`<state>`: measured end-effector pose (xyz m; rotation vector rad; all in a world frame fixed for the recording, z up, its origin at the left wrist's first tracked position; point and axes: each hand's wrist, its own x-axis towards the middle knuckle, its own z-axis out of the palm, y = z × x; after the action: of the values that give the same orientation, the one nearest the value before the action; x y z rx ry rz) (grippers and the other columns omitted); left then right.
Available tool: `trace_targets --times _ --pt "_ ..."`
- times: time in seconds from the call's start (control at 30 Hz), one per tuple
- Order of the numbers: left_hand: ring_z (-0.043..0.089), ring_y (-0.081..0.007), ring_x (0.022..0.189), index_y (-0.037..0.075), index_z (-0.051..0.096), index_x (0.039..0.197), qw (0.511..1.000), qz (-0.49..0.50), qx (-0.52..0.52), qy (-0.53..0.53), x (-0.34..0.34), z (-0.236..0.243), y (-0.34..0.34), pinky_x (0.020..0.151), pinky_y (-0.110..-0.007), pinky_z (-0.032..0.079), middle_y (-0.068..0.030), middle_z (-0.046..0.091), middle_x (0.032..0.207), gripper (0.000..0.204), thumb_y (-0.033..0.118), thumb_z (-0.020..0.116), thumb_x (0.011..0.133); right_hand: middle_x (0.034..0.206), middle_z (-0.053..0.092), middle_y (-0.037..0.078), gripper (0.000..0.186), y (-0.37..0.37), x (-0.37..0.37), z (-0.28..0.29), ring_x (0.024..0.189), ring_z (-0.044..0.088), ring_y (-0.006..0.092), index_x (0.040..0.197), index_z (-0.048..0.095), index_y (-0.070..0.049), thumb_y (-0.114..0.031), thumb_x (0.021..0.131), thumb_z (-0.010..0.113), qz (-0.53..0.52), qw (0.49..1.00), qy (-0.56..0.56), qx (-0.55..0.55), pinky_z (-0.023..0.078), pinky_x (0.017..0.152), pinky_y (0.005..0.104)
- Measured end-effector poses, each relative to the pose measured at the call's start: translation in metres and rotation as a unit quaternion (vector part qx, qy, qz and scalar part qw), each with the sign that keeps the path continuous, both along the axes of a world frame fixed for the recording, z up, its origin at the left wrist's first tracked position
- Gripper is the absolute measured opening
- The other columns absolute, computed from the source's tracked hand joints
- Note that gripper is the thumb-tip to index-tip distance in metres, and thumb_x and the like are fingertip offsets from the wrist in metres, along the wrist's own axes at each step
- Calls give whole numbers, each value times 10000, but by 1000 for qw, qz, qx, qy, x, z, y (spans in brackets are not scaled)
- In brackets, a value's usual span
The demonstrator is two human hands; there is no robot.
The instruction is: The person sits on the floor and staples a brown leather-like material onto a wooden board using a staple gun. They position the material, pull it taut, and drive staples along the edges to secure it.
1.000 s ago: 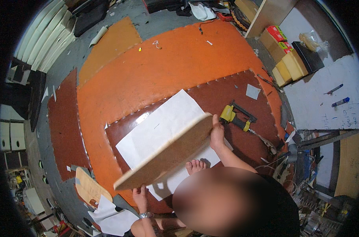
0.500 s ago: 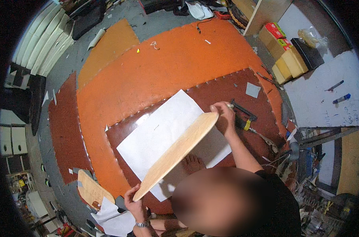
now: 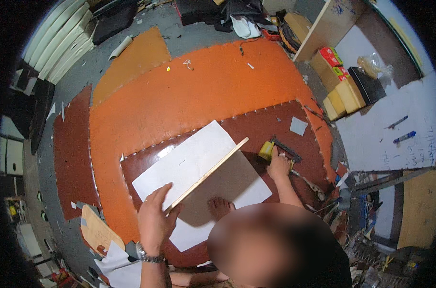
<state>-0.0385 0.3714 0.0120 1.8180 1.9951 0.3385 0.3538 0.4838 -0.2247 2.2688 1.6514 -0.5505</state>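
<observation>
My left hand [image 3: 155, 211], with a metal watch on its wrist, grips the lower left end of a thin wooden board [image 3: 208, 173]. The board stands on edge, tilted across a white sheet [image 3: 179, 163] on the floor covering, and its pale edge faces up. To the right, my right hand [image 3: 279, 167] is closed round the handle of a black and yellow staple gun [image 3: 265, 151]. A hose trails from the tool toward the lower right. My bare foot [image 3: 221, 206] rests on the sheet, beside the board.
Orange and dark red sheets [image 3: 194, 96] cover the grey floor. Another wooden board [image 3: 100, 228] lies at lower left. On the right, a white surface [image 3: 371, 139] holds pens, foam blocks [image 3: 345, 98] and red boxes. White curved panels [image 3: 59, 38] stack at upper left.
My right hand has let go of the board and taken hold of the staple gun. The board has turned from showing its broad face to edge-up, with my left hand still on it.
</observation>
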Motion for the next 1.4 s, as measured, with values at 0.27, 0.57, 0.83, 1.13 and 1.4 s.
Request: trace_targets --times 0.27,0.57,0.83,1.13,1.4 --pt "755 -369 776 113 802 925 986 -1 -44 163 -22 -23 58 712 -484 593 -186 752 796 315 402 857 811 1125 751 215 626 -24 -20 7 1078 727 334 1349 638 -11 -359 873 846 -138 927 335 95 547 961 479" --pt "751 -372 799 91 809 961 988 -12 -46 146 -47 -34 82 739 -487 589 -191 764 832 382 419 888 781 930 767 150 326 -46 -113 79 868 770 324 1050 713 -10 -233 846 835 51 823 522 219 593 778 443" --pt "743 -376 780 74 795 932 989 -14 -28 142 -54 -37 83 724 -486 583 -198 749 798 401 424 898 767 914 764 138 310 -36 -144 75 825 769 314 1034 694 -35 -142 789 852 72 782 536 309 592 730 430" --pt "741 -372 747 77 779 883 989 1 -20 147 -37 -29 69 690 -479 581 -187 735 756 338 386 877 789 1223 707 236 606 -13 -50 57 1106 701 259 1381 630 -4 -288 891 845 -164 907 255 293 555 925 391" --pt "738 -308 953 139 754 1098 995 3 4 101 35 -21 -19 776 -440 595 -93 777 1053 292 137 800 810 1413 644 209 600 -21 -42 31 1337 599 287 1442 570 71 -434 1145 443 -160 778 504 340 458 1132 401"
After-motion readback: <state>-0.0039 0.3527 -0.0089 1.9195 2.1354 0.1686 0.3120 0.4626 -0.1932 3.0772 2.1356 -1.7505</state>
